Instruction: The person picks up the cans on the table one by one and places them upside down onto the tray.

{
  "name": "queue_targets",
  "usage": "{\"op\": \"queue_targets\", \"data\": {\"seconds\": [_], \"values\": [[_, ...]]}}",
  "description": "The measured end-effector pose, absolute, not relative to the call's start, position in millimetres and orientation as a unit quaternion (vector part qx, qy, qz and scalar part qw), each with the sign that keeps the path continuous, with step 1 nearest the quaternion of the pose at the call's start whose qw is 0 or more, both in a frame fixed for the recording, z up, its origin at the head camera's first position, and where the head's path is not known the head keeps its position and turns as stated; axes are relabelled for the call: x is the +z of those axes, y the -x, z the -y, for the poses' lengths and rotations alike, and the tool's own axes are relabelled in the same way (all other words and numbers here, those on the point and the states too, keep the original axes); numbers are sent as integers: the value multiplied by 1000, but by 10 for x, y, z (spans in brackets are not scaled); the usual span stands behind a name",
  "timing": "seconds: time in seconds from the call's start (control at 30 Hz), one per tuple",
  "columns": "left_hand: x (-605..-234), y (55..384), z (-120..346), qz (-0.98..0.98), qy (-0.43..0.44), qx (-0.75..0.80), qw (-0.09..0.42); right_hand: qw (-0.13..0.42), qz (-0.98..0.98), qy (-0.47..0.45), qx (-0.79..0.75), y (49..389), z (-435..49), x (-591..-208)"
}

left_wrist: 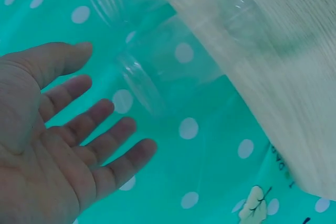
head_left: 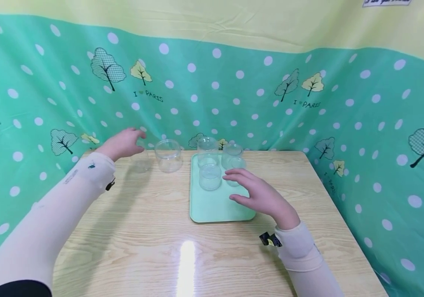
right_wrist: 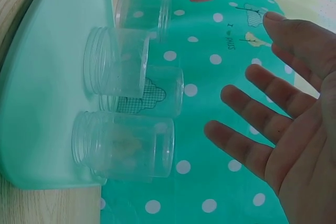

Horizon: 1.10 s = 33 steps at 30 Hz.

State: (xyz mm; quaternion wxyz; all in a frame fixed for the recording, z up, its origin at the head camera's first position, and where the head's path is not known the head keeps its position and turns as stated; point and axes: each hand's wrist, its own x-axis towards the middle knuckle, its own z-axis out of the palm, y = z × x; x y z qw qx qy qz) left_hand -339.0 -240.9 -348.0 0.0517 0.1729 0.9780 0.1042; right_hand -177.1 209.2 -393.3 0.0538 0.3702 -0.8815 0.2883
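Note:
My left hand hovers at the rim of a clear jar near the table's back left. In the left wrist view its fingers are spread and hold nothing, with the jar's threaded mouth just past the fingertips. A wider clear jar stands to the right of that jar. Over the right side of the green tray, my right hand is raised, fingers extended and apart, grasping nothing. Several clear jars stand on the tray, including a front one; their threaded mouths face down onto it.
Everything stands on a light wooden table. A green dotted cloth hangs right behind the table's back edge and along its sides. The tray's jars cluster in its back half, close together.

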Motion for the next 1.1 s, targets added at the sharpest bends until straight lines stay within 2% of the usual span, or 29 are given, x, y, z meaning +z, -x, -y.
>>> {"op": "queue_targets", "data": {"seconds": [0.53, 1.1], "values": [[-3587, 3452, 2460, -979, -149, 107, 91, 44, 893, -358, 269, 1771, -2091, -3922], [-3659, 3541, 2450, -974, -181, 96, 96, 35, 898, -349, 265, 1778, -2088, -3942]]}}
